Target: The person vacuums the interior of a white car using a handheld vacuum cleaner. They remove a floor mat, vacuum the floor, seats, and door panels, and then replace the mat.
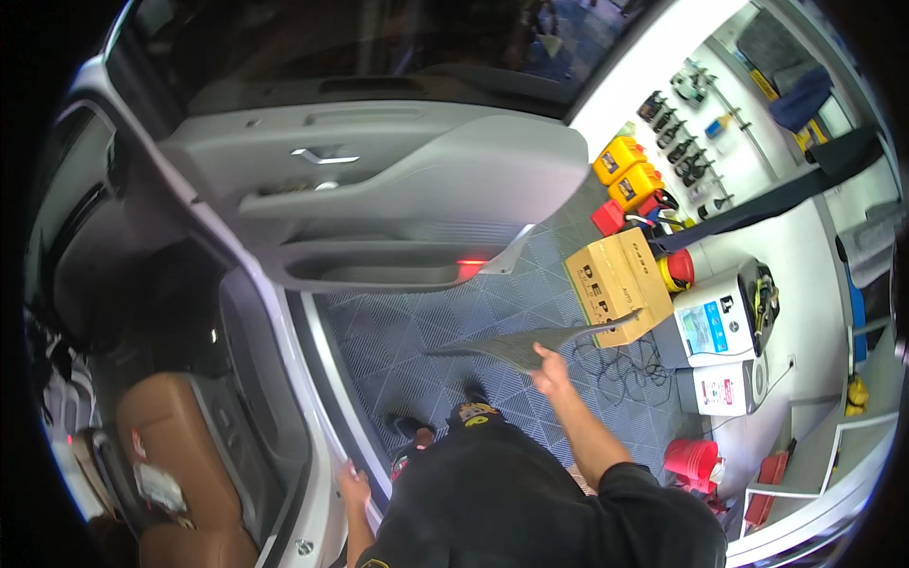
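Note:
My right hand [549, 370] is closed on the edge of a thin grey car floor mat [516, 349], which hangs bent above the floor. Low on the left, my left hand [354, 485] is beside the white car's door frame [327, 502], its fingers loosely apart; whether it touches the frame I cannot tell. The car door [398, 199] stands swung out ahead of me, its grey inner panel and pocket showing. Through the doorway a brown seat [180, 445] is visible, with a pale packet [159, 488] on it.
Grey floor tiles [379, 331] lie underfoot. To the right are a cardboard box [620, 284], loose black cable [634, 374], a white-and-grey machine [710, 331] and red buckets [691, 459]. Yellow canisters [632, 185] stand near the wall, below bottles [677, 142] on racks.

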Demonstrator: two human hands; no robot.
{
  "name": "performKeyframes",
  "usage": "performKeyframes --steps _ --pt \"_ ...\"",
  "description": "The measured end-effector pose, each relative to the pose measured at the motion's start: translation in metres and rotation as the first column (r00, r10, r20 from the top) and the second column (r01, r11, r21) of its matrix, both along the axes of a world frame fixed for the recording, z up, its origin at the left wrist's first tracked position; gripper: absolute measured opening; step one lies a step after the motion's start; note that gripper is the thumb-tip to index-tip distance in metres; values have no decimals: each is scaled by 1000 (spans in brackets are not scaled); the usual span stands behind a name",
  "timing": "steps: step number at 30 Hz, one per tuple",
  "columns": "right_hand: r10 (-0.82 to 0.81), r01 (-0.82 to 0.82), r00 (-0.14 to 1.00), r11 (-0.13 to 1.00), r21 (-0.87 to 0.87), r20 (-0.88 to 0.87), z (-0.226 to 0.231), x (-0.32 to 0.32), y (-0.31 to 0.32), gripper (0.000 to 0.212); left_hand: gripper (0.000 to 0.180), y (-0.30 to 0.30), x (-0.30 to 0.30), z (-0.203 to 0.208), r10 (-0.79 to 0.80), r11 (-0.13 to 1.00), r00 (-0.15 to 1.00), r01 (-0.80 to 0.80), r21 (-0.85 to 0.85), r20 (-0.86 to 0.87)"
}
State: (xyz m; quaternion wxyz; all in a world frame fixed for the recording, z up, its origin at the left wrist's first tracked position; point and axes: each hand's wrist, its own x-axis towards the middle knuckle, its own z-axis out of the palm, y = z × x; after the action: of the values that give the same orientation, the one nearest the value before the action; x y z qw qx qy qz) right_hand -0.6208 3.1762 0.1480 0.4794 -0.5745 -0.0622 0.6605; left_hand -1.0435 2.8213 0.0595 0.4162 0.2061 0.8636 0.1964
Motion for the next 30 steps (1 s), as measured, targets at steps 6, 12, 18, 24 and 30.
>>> performKeyframes --steps 6,12,18,24,30 --pt "98 -206 795 972 114 599 45 186 42 33 64 24 -2 -23 -257 955 966 249 -158 -33" --pt "535 -385 562 844 -373 631 68 344 208 39 52 187 -15 -22 -303 952 914 278 -125 -270" --pt "526 -484 736 849 -212 426 50 472 356 43 57 314 137 29 240 921 969 -246 302 57" --pt "582 -565 734 810 -160 350 73 571 438 42 69 360 298 67 -265 961 963 260 88 48" --pt "541 -524 653 828 -198 530 -12 694 459 55 64 360 349 58 -252 967 966 253 -16 64"
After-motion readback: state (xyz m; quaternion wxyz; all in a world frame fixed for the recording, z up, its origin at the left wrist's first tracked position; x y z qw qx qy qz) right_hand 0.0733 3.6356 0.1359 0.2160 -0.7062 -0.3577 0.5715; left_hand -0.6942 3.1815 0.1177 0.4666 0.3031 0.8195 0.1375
